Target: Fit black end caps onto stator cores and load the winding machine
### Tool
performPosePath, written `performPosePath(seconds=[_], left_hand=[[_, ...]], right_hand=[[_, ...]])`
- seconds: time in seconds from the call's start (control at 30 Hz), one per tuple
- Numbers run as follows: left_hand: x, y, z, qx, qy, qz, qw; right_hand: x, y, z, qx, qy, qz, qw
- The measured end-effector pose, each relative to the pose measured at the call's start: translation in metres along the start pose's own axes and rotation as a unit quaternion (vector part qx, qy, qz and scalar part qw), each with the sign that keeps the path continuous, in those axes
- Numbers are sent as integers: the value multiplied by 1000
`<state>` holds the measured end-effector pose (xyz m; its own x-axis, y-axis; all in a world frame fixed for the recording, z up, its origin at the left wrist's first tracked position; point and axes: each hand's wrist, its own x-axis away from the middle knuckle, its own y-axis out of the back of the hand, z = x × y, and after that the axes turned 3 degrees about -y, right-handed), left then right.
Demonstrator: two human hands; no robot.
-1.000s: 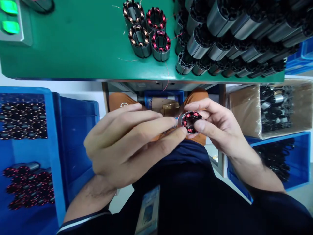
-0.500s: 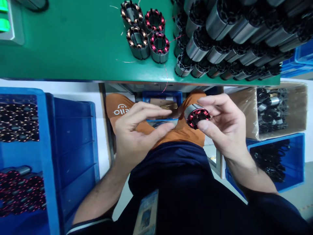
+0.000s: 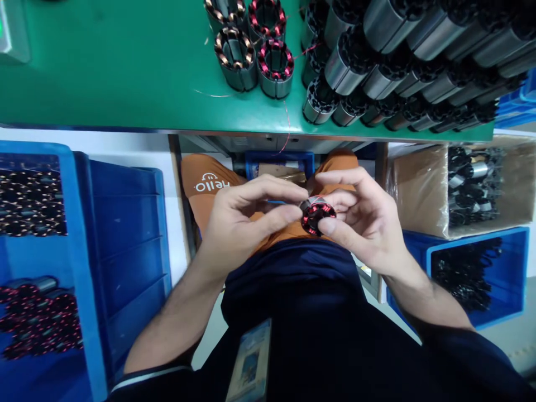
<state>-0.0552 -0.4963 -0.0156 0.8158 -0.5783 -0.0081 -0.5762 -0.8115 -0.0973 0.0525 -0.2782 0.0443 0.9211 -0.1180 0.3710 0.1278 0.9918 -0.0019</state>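
A short, hollow metal cylinder with red wire windings point(image 3: 313, 210) is held above the lap of a seated person, its open end tilted toward the viewer. The right hand point(image 3: 368, 220) grips it, thumb over the near rim. The left hand point(image 3: 247, 220) brings thumb and forefinger to its left edge — whether they pinch it or only touch it, I cannot tell.

Beneath are orange trousers point(image 3: 201, 195) printed "Hello"; a badge point(image 3: 250, 363) lies against a dark shirt point(image 3: 335, 318).

Beyond the knees, a green tabletop point(image 3: 125, 67) carries upright copper-wound cylinders point(image 3: 242, 77) beside red-wound cylinders point(image 3: 275, 88). A fine red wire point(image 3: 288, 120) trails over the front edge. To their right stand rows of silver cylinders with black ends point(image 3: 345, 70), some stacked.

At left, a blue crate point(image 3: 81, 268) holds copper-wound and red-wound pieces in separate groups. At right, a cardboard box point(image 3: 419, 190) of loose parts sits near a blue bin point(image 3: 508, 298) — full of black pieces.
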Motion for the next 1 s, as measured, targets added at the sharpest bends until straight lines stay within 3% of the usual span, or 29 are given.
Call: performPosePath(seconds=[0.1,0.27,0.37,0.47,0.57,0.63,0.73,0.83,0.93,1.0], left_hand=[[0,-3,-8,6,-9,20,1000],[4,-1,28,38,44,9,998],[8,5,26,-1,-41,-37,998],[13,5,-2,-104,-160,-14,982],[16,-1,-23,-161,-188,30,968],[17,-4,-25,-179,-209,23,961],[17,-8,-16,-217,-250,-3,944],[16,-12,-10,-249,-294,-27,922],[17,-15,-14,-267,-277,-76,920],[15,-11,-18,-287,-228,-109,924]], right_hand=[[-3,-2,-5,-28,14,19,999],[0,3,-2,-25,22,-5,999],[1,5,0,-5,11,-3,1000],[0,1,-1,-22,4,29,999],[-3,-1,-3,-37,11,69,997],[-6,-1,-2,-3,41,75,996],[-10,2,0,80,136,30,987],[-12,7,-1,94,206,-39,973],[-10,11,-8,29,216,-163,962],[-6,12,-14,-28,199,-206,958]])
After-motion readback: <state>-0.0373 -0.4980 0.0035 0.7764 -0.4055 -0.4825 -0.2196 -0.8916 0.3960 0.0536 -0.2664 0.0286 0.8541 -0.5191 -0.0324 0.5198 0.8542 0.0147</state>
